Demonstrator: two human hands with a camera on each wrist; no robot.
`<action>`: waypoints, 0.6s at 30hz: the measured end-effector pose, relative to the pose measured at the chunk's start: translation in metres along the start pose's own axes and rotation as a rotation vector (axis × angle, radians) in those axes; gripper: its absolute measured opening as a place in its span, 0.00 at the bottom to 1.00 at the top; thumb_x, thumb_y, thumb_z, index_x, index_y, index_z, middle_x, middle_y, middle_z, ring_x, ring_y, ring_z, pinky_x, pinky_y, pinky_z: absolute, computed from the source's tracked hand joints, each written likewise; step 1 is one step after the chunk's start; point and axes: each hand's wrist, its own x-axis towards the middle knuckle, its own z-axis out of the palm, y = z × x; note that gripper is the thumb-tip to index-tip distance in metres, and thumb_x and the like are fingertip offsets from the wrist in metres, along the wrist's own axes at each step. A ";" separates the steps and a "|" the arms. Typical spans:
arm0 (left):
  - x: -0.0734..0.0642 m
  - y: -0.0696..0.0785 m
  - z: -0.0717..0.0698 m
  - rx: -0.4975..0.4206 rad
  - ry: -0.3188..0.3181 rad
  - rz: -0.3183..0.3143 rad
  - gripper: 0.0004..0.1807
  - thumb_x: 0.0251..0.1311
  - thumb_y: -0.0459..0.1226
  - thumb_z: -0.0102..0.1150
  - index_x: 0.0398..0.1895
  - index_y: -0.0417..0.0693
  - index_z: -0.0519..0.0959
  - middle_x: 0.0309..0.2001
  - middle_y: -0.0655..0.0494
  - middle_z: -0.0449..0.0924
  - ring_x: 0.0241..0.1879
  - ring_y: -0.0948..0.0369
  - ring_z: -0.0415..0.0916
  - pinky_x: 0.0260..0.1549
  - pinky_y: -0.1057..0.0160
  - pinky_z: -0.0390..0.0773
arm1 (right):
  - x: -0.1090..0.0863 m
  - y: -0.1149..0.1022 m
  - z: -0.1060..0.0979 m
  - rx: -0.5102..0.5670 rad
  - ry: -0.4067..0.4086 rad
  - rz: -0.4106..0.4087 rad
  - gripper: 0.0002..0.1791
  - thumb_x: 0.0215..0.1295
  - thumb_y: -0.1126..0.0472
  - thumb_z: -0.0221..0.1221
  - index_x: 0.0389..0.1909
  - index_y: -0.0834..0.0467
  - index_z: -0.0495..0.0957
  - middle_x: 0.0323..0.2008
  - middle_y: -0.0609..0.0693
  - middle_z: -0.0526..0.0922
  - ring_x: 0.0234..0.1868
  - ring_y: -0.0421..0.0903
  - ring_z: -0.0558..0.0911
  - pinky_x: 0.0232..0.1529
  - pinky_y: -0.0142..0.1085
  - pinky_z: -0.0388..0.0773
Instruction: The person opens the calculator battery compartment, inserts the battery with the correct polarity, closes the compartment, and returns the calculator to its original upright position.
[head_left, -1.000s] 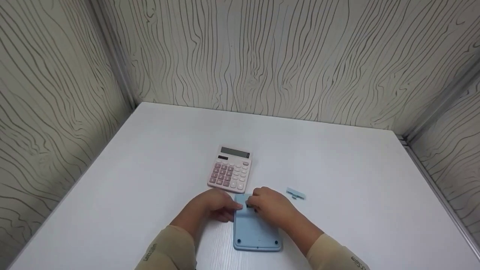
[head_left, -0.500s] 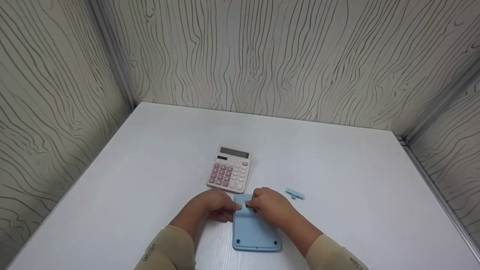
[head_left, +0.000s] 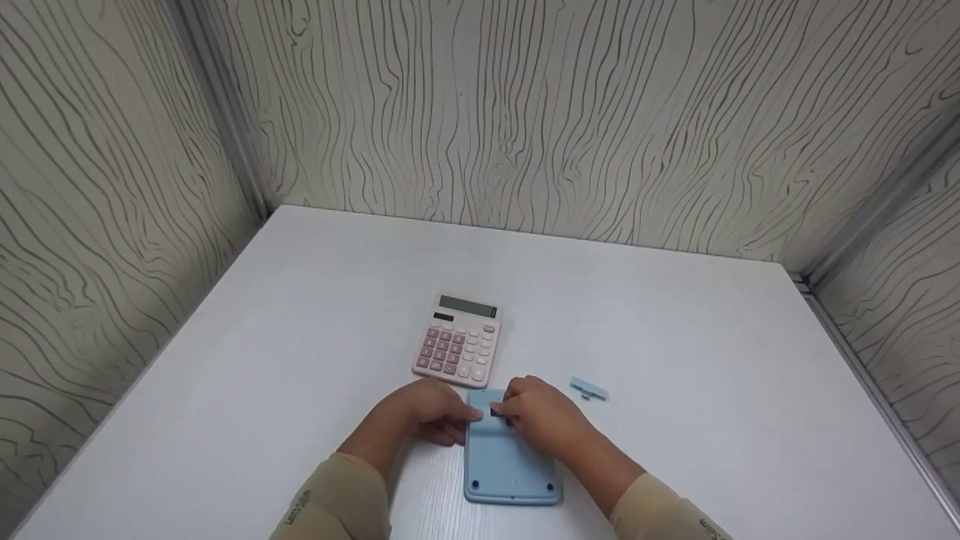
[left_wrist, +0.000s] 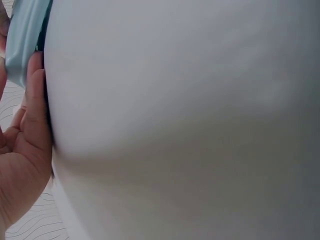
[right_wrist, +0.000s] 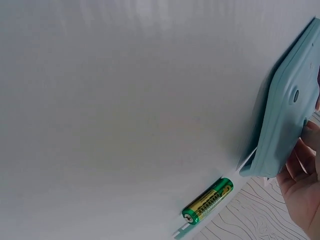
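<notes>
A light blue calculator lies face down on the table, its back showing round feet and a dark battery opening near the far end. My left hand grips its left edge, thumb on the back and fingers along the side. My right hand grips the far right part, the thumb at the battery opening and the other fingers curled over the far edge, as the right wrist view shows. Close by lies a green and gold battery, hidden behind my right hand in the head view.
A pink calculator lies face up just beyond the blue one. To the right is a small light blue battery cover. The white table is bordered by wood-patterned panels at the back and sides.
My right hand's digits have shifted slightly at the battery opening. Both hands keep their places on the blue calculator, and the other things lie as before.
</notes>
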 end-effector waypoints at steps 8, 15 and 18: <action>0.000 0.000 0.000 -0.034 -0.001 -0.025 0.14 0.47 0.46 0.67 0.29 0.44 0.82 0.26 0.49 0.83 0.26 0.58 0.82 0.27 0.63 0.80 | -0.002 0.001 -0.005 0.017 -0.053 -0.007 0.15 0.60 0.62 0.58 0.48 0.48 0.80 0.35 0.40 0.76 0.36 0.37 0.72 0.41 0.32 0.75; 0.001 -0.001 0.000 -0.040 -0.005 -0.031 0.15 0.47 0.46 0.67 0.30 0.44 0.81 0.26 0.49 0.84 0.27 0.58 0.82 0.28 0.64 0.80 | -0.002 0.002 -0.015 0.081 -0.132 -0.001 0.15 0.60 0.60 0.57 0.48 0.48 0.80 0.38 0.38 0.77 0.41 0.38 0.75 0.47 0.36 0.74; 0.001 -0.001 0.000 -0.038 -0.009 -0.028 0.15 0.47 0.46 0.67 0.30 0.44 0.82 0.26 0.48 0.84 0.27 0.58 0.82 0.28 0.64 0.80 | -0.002 0.007 -0.018 0.099 -0.134 0.003 0.13 0.60 0.57 0.58 0.47 0.49 0.80 0.39 0.39 0.79 0.44 0.40 0.76 0.49 0.39 0.74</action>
